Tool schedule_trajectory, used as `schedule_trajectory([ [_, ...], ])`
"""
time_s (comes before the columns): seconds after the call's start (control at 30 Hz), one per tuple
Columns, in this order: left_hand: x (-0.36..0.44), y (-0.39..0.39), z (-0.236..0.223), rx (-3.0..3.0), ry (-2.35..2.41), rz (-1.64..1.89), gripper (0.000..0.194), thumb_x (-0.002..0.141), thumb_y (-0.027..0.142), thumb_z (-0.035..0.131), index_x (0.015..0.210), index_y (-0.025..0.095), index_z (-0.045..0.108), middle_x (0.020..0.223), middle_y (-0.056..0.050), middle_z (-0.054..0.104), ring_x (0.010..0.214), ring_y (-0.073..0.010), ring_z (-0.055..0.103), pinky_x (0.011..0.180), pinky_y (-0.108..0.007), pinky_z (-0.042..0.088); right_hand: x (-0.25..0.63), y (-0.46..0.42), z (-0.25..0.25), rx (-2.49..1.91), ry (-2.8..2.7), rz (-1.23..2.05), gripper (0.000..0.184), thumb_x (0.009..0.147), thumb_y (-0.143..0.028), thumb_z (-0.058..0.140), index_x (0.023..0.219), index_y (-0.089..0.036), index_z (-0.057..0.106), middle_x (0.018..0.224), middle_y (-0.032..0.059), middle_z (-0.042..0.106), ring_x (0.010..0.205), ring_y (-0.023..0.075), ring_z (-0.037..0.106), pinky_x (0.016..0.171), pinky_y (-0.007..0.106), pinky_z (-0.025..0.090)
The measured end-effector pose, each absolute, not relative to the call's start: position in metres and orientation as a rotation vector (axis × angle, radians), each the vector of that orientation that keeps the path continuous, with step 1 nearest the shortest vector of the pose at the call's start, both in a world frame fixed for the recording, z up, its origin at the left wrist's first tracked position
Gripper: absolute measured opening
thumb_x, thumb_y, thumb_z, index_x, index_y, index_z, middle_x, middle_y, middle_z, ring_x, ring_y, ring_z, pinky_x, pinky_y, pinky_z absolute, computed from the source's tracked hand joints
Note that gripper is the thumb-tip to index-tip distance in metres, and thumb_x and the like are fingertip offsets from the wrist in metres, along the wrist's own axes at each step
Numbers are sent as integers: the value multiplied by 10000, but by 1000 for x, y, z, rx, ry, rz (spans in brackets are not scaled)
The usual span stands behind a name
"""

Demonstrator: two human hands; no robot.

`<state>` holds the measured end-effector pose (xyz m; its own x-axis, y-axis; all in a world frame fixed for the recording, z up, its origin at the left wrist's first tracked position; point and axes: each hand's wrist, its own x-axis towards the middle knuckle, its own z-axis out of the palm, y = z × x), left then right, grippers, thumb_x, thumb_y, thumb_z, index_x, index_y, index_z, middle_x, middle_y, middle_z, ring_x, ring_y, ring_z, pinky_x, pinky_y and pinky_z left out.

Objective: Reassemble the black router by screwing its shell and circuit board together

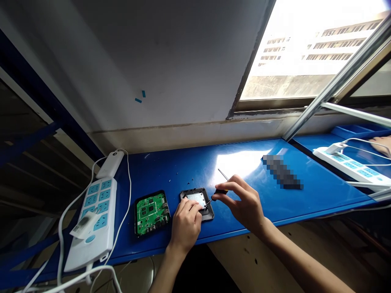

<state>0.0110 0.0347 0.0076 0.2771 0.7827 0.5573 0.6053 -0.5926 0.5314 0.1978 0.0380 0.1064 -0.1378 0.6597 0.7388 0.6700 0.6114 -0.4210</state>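
A small black square case half (pixel 197 202) with a silvery plate inside lies on the blue bench (pixel 305 191). My left hand (pixel 185 223) rests on its near edge, fingers curled and pinching at the plate. My right hand (pixel 243 201) is closed on a small black-handled screwdriver (pixel 217 193), its tip pointing down-left into the case. To the left lies the other black case half holding a green circuit board (pixel 152 212). Several tiny screws (pixel 189 180) are scattered behind the case, and a thin metal rod (pixel 223 174) lies by my right hand.
A white power strip (pixel 91 221) with blue sockets, a plugged adapter and white cables sits at the left. A second power strip (pixel 351 167) lies at the right, with another person's hand (pixel 381 144) at the far right edge. A window frame rises behind.
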Motion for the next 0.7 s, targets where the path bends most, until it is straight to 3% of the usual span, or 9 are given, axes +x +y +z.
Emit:
schedule_trajectory([
  [0.07,11,34,8,2327,1294,1215,295,885,44,463,924,223,695,935,-26,709,952,-213,635,977,-458,541,199,38,106,-1041,-1859,-2,160,922,-251,675,1076,-227,709,860,54,705,729,167,697,628,279,594],
  [0.2,12,34,8,2318,1296,1215,296,875,30,470,922,224,690,945,-19,711,956,-206,630,990,-451,536,202,34,107,-989,-1980,72,448,981,-89,475,1394,-250,540,1203,115,697,1057,206,700,854,350,609],
  [0.27,12,35,7,2317,1294,1210,291,880,35,472,924,223,689,952,-21,711,968,-211,629,995,-455,532,202,32,106,-993,-2004,51,457,970,-88,519,1397,-252,536,1123,100,716,977,190,715,801,315,612],
  [0.4,11,35,5,2325,1293,1204,284,883,43,477,938,221,692,950,-26,711,983,-225,631,988,-469,534,199,35,105,-1060,-1886,-35,224,894,-223,714,1116,-228,688,808,26,675,650,140,663,574,247,565],
  [0.47,11,35,5,2329,1292,1206,283,881,43,479,936,220,692,945,-25,710,980,-226,631,985,-471,536,198,36,106,-1049,-1856,-55,179,872,-268,743,1041,-225,703,768,15,657,604,133,641,536,243,555],
  [0.63,11,35,5,2325,1288,1211,278,881,35,482,930,218,685,953,-21,711,984,-222,628,994,-468,531,199,32,107,-997,-1970,10,375,958,-98,554,1304,-233,605,1176,110,713,1059,211,708,864,339,617],
  [0.7,11,35,5,2321,1285,1209,285,879,27,480,937,218,684,957,-20,710,994,-224,625,1002,-473,524,199,31,106,-998,-1996,18,440,953,-67,541,1359,-235,560,1185,104,720,1080,205,708,893,337,614],
])
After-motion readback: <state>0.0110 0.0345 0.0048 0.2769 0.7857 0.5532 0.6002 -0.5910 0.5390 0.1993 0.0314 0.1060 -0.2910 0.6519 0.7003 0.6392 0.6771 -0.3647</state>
